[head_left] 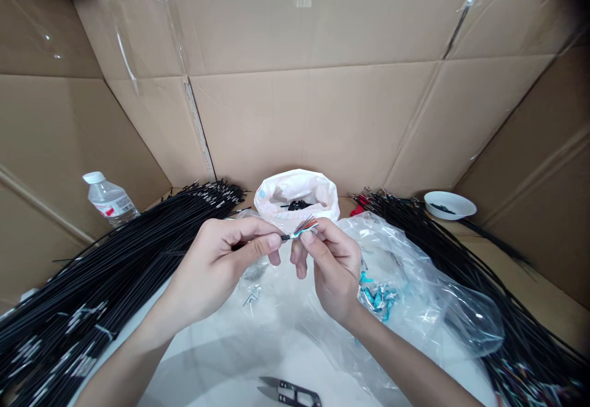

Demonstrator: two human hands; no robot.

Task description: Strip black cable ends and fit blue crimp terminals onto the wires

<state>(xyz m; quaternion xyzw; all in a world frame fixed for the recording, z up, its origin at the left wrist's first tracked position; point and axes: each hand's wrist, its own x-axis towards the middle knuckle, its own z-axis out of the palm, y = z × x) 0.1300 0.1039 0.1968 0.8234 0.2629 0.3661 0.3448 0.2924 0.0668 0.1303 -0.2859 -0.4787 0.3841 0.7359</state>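
Between thumb and fingers, my left hand (230, 250) pinches a black cable (286, 237) close to its stripped end. Thin coloured wires (306, 227), among them red, orange, white and teal, fan out of that end. My right hand (336, 259) is closed on the wires, thumb and index finger pressed together at their tips. Both hands are raised over the white work surface. Behind them stands a white plastic bag (296, 181) with its rim rolled down and small black pieces (299, 205) inside. Thread snips (292, 393) lie on the surface nearest me.
Bundles of black cables lie at the left (138, 253) and right (428, 253). A clear plastic bag (415, 284) spreads at right, by teal scraps (380, 299). A water bottle (110, 201) stands left; a white bowl (456, 204) sits back right. Cardboard walls (313, 118) surround the area.
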